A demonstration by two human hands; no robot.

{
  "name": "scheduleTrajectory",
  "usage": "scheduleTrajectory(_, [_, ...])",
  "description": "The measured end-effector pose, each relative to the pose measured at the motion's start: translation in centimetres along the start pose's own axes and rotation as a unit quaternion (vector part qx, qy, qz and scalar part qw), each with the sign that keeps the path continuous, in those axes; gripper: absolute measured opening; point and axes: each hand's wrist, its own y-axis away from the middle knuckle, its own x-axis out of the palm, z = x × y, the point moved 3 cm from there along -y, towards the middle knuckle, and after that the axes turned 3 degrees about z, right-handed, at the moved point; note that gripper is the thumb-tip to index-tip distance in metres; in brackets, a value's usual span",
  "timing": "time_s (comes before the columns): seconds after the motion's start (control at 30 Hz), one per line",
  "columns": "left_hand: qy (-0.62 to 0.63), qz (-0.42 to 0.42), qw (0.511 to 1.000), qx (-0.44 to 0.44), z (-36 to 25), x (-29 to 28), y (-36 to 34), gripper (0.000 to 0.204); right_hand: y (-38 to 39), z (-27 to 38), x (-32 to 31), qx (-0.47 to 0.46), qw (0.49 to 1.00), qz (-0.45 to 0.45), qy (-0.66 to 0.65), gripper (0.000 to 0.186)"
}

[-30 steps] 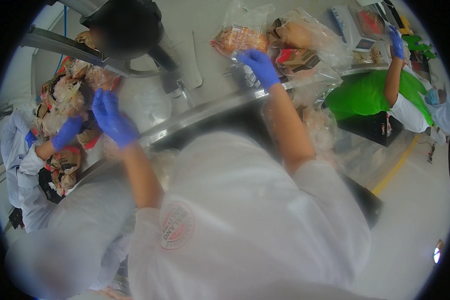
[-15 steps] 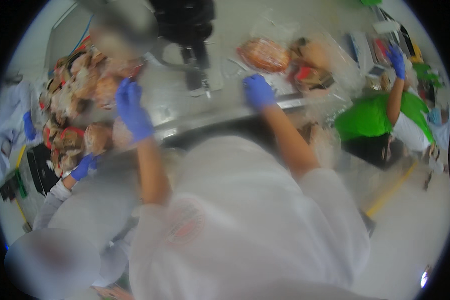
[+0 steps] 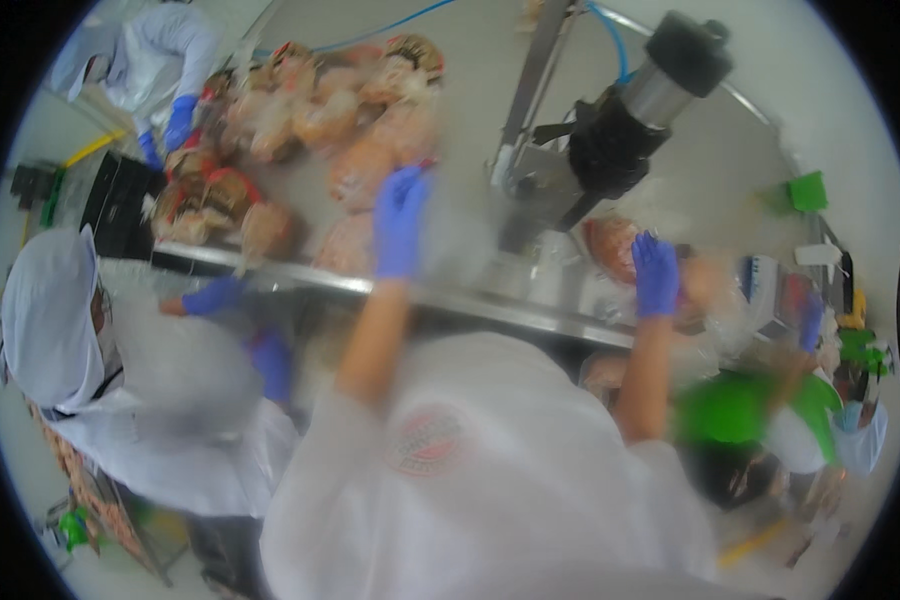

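Observation:
Both my hands wear blue gloves. My left hand (image 3: 400, 220) reaches over the steel table edge (image 3: 450, 300) toward a pile of bagged raw chickens (image 3: 350, 130), fingers extended, next to one bag (image 3: 355, 170); the blur hides whether it touches it. My right hand (image 3: 655, 272) rests with spread fingers on a bagged chicken (image 3: 610, 245) lying at the foot of a metal machine (image 3: 610, 140) with a black cylinder on top.
A person in a white coat and hood (image 3: 60, 330) stands at my left with blue-gloved hands (image 3: 215, 295) near the table. Another white-clad person (image 3: 160, 50) works at the far left end. A person in green (image 3: 750, 410) stands at my right. More bagged chickens (image 3: 200, 200) lie left.
The view has swung to the right along the table. My left hand has gone forward to the chicken pile; my right hand has come down onto the bag by the machine.

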Motion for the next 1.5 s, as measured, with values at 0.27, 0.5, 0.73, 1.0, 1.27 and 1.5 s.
scheduleTrajectory(0.27, [0.068,0.229,0.971,0.033,-13.4,9.8,2.6,0.031,3.4,12.9,18.8,-0.144,0.975,0.128,0.106,0.018])
scheduleTrajectory(0.5, [0.234,0.416,0.862,-0.172,-15.2,20.3,5.7,0.034,7.7,14.1,25.6,-0.17,0.915,0.183,0.318,0.017])
scheduleTrajectory(0.73, [0.22,0.368,0.891,-0.151,-15.0,22.6,4.3,0.027,9.2,14.9,27.0,-0.186,0.894,0.21,0.349,0.022])
scheduleTrajectory(1.0, [0.134,0.341,0.929,-0.053,-18.0,23.2,2.7,0.026,9.8,17.4,28.5,-0.178,0.891,0.185,0.375,0.025])
scheduleTrajectory(1.27, [0.017,0.31,0.937,0.162,-26.5,22.1,-0.3,0.029,10.3,20.5,36.0,-0.364,0.742,0.164,0.539,0.027])
scheduleTrajectory(1.5, [-0.024,0.226,0.868,0.442,-40.8,23.1,-5.6,0.032,7.7,28.5,46.6,-0.566,0.681,0.195,0.422,0.023])
